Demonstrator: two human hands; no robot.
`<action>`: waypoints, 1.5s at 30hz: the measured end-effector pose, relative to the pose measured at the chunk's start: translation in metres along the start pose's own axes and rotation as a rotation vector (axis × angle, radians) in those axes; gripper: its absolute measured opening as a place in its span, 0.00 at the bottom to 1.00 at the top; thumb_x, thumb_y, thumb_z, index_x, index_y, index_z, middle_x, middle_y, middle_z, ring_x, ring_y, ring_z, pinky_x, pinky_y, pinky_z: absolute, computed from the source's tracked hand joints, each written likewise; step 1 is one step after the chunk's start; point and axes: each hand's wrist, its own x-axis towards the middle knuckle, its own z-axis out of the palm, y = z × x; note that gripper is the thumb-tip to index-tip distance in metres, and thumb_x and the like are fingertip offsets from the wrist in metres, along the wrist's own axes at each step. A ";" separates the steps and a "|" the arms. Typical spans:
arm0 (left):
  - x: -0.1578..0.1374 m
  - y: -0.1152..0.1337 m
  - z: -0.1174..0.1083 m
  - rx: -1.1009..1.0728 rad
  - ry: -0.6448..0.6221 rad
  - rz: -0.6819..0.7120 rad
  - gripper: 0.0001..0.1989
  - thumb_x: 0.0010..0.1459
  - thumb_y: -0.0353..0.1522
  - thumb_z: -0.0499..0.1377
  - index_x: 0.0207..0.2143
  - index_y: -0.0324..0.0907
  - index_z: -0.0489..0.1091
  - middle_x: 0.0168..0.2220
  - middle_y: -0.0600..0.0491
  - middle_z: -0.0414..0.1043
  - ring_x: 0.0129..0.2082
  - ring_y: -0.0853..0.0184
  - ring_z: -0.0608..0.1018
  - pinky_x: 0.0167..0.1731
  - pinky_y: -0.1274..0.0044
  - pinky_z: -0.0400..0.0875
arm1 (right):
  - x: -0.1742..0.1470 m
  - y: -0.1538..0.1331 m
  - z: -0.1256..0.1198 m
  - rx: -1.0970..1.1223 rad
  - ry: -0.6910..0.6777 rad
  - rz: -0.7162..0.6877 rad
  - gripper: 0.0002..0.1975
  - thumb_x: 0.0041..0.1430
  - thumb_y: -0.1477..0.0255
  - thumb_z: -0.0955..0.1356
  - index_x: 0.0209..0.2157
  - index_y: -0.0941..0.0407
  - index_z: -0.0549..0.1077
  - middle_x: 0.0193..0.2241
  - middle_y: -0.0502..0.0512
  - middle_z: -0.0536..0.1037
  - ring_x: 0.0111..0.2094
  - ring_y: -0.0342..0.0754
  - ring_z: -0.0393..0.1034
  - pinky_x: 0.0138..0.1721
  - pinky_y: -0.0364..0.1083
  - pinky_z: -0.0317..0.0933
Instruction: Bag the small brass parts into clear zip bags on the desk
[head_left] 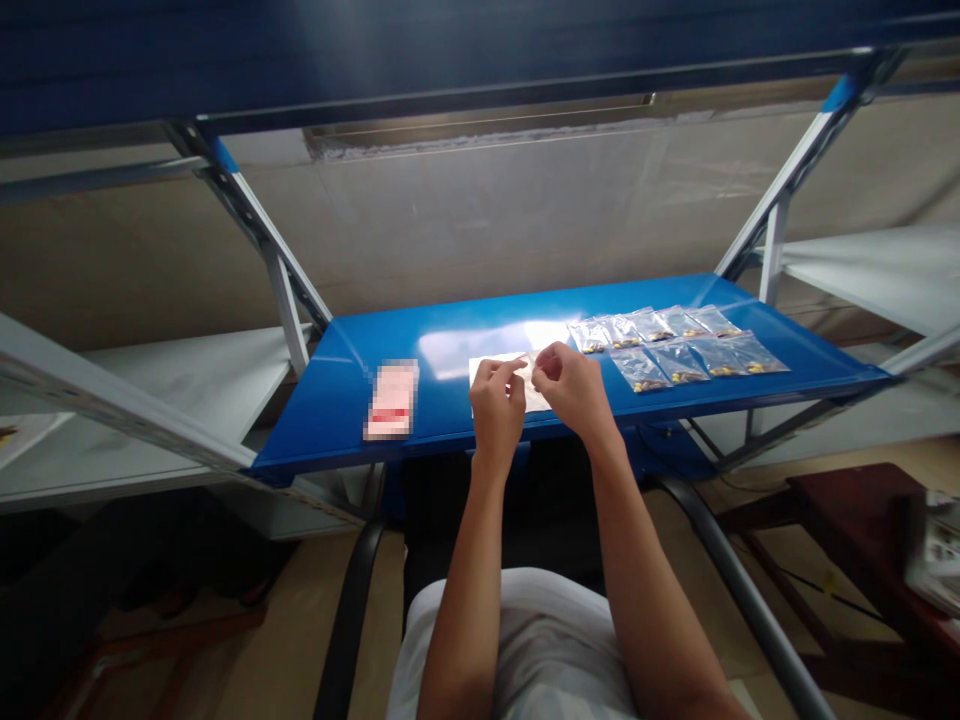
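My left hand (499,405) and my right hand (568,385) are close together over a white sheet (535,401) at the front edge of the blue tabletop (442,410). The fingers of both are bent, thumb near forefinger, in a pinch. Whatever lies between the fingertips is small, pale and too blurred to name. To the right of my right hand, several clear zip bags (679,360) lie flat in two rows. Each bag has small yellow and brown pieces gathered along its lower edge.
A blurred pink and white packet or card (392,400) lies on the left part of the tabletop. Grey metal posts (776,230) rise at both sides, with a blue shelf (480,60) overhead. White side shelves (187,380) and a dark red stool (862,510) stand nearby.
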 end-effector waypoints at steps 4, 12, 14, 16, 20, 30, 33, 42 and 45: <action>0.003 0.000 0.001 -0.064 -0.085 -0.022 0.15 0.65 0.24 0.58 0.47 0.44 0.82 0.45 0.49 0.80 0.37 0.68 0.81 0.37 0.77 0.80 | -0.001 -0.004 0.000 -0.035 -0.006 -0.065 0.03 0.59 0.74 0.67 0.35 0.54 0.74 0.28 0.53 0.81 0.30 0.50 0.74 0.35 0.46 0.60; 0.004 0.005 -0.004 -0.148 -0.076 -0.178 0.09 0.62 0.27 0.64 0.41 0.45 0.83 0.41 0.51 0.84 0.34 0.66 0.84 0.37 0.75 0.81 | -0.005 -0.012 0.002 -0.142 0.051 -0.034 0.05 0.57 0.74 0.68 0.37 0.52 0.75 0.26 0.53 0.79 0.29 0.53 0.73 0.34 0.47 0.60; 0.003 0.003 -0.004 -0.153 -0.115 -0.160 0.09 0.63 0.28 0.64 0.42 0.45 0.83 0.40 0.51 0.85 0.35 0.66 0.85 0.38 0.75 0.81 | -0.004 -0.010 0.000 -0.047 0.016 -0.036 0.05 0.59 0.72 0.69 0.38 0.52 0.75 0.27 0.53 0.80 0.30 0.52 0.75 0.34 0.47 0.63; 0.003 0.000 -0.005 -0.160 -0.133 -0.167 0.10 0.65 0.29 0.63 0.44 0.46 0.83 0.40 0.51 0.85 0.36 0.65 0.85 0.39 0.74 0.82 | -0.001 -0.003 -0.003 0.108 -0.037 -0.028 0.07 0.63 0.67 0.68 0.41 0.53 0.75 0.30 0.54 0.82 0.31 0.52 0.76 0.35 0.47 0.65; 0.003 -0.008 -0.006 -0.290 -0.123 -0.225 0.11 0.68 0.31 0.60 0.47 0.45 0.82 0.42 0.51 0.85 0.37 0.64 0.87 0.38 0.74 0.83 | 0.007 0.026 -0.007 0.176 0.128 0.135 0.15 0.64 0.59 0.69 0.43 0.55 0.76 0.37 0.60 0.83 0.36 0.54 0.78 0.39 0.51 0.69; 0.003 -0.013 -0.005 -0.433 -0.181 -0.283 0.13 0.66 0.33 0.63 0.52 0.43 0.77 0.43 0.48 0.85 0.35 0.65 0.87 0.36 0.76 0.83 | 0.010 0.064 0.021 0.835 -0.140 0.346 0.25 0.52 0.51 0.77 0.42 0.55 0.75 0.37 0.56 0.82 0.32 0.46 0.77 0.31 0.43 0.68; 0.003 -0.020 -0.006 -0.323 -0.191 -0.258 0.12 0.65 0.32 0.64 0.51 0.44 0.77 0.40 0.49 0.85 0.37 0.65 0.86 0.37 0.76 0.80 | 0.013 0.066 0.026 0.802 -0.068 0.325 0.25 0.50 0.50 0.77 0.38 0.55 0.74 0.31 0.55 0.81 0.28 0.46 0.75 0.29 0.43 0.68; 0.014 -0.044 -0.021 -0.028 -0.096 -0.219 0.11 0.67 0.32 0.60 0.50 0.44 0.78 0.40 0.49 0.82 0.35 0.66 0.80 0.36 0.76 0.75 | 0.062 0.076 0.038 0.496 -0.092 0.159 0.10 0.61 0.63 0.72 0.34 0.55 0.73 0.26 0.53 0.79 0.25 0.46 0.75 0.26 0.44 0.69; 0.022 -0.054 -0.020 0.116 -0.108 -0.171 0.13 0.68 0.32 0.60 0.53 0.42 0.77 0.40 0.48 0.79 0.36 0.64 0.79 0.43 0.72 0.75 | 0.082 0.066 0.038 0.320 -0.141 0.027 0.04 0.63 0.70 0.69 0.33 0.56 0.73 0.24 0.51 0.78 0.24 0.46 0.74 0.26 0.43 0.67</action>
